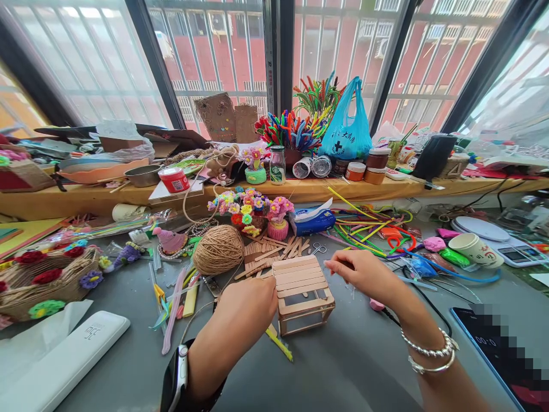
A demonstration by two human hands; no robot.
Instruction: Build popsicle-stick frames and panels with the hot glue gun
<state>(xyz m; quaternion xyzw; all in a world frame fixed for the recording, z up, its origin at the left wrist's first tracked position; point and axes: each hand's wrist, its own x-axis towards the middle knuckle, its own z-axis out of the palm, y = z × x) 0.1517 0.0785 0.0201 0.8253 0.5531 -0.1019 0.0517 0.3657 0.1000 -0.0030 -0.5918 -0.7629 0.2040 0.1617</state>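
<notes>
Popsicle-stick box (303, 293) is sitting near the middle of the grey worktop (351, 366), a small open frame with a slatted top, and both hands are working on it. Left hand (244, 312) is pressing against the box's nine o'clock side, curled into a loose fist; its fingers are turned away from the camera, so I cannot tell whether they are gripping the frame or only bracing it. Right hand (364, 272) is hovering at the box's two o'clock corner, its fingers (332, 265) drawn nearly together in a pinch, and whether anything thin is caught between them is too small to tell. Judging from this, the assembly step is under way: the frame is being steadied while a slat or a joint on the top is being seen to. Loose sticks (274, 252) are lying at twelve o'clock from the box, just before a ball of twine (218, 249) at eleven o'clock, with small scissors (317, 248) just beyond the box. Any next move is calling for a firm hold from the left side and a light, exact touch from the right, since the frame looks light enough to slide or rack under pressure.
</notes>
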